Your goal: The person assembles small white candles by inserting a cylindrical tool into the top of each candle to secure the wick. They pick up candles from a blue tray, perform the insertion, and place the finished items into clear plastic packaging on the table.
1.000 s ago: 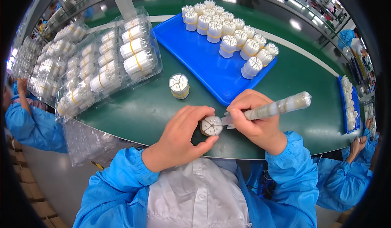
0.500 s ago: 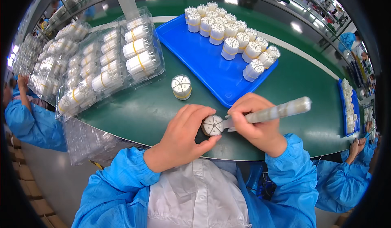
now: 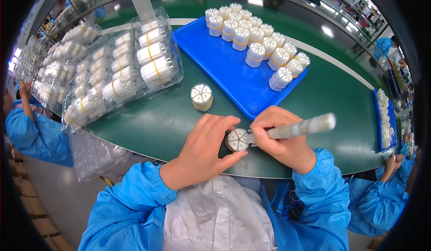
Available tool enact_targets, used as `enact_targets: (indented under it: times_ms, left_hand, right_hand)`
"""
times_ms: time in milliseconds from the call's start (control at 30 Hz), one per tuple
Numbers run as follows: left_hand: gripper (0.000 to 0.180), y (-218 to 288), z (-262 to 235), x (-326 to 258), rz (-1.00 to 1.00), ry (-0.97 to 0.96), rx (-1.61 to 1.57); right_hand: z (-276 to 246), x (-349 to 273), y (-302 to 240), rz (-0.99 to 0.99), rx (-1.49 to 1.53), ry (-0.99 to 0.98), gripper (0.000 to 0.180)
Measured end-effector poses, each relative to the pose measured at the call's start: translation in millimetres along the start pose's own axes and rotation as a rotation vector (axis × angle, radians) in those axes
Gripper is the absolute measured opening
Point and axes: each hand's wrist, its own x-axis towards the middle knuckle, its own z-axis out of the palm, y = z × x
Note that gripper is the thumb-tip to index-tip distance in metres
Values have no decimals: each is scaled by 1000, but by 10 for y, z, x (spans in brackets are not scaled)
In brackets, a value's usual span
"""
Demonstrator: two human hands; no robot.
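White round part (image 3: 238, 139) with grey spokes; pale grey tool (image 3: 298, 127); bright blue tray (image 3: 233, 71); dark green table (image 3: 332, 94); white cylinders (image 3: 258, 40) banded yellow; blue sleeves (image 3: 130, 206).

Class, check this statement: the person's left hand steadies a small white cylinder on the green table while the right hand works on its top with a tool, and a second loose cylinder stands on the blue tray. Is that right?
Not quite. The head view shows the second loose cylinder standing on the green table, just left of the blue tray, not on it. The rest holds: the left hand steadies the small white cylinder while the right hand works on its top with the tool.
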Motion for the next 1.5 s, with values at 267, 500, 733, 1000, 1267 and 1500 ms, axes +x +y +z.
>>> enact_targets:
  times_ms: [267, 500, 733, 1000, 1267, 1500]
  left_hand:
    - [65, -3, 18, 5, 59, -12, -130]
    - [68, 36, -23, 16, -28, -71, -56]
    - [66, -26, 9, 4, 58, -46, -159]
    - [59, -30, 30, -4, 74, -66, -134]
    - [52, 9, -8, 28, 77, -91, -121]
    - [59, 37, -215, -136, -42, 51, 7]
  right_hand:
    - [-20, -1, -9, 60, 45, -32, 10]
    - [-29, -3, 7, 30, 19, -44, 11]
    - [-95, 28, -16, 58, 76, -37, 9]
    - [-87, 28, 11, 59, 72, -76, 9]
    - [-20, 27, 52, 39, 68, -76, 10]
    - [-117, -15, 61, 30, 53, 81, 9]
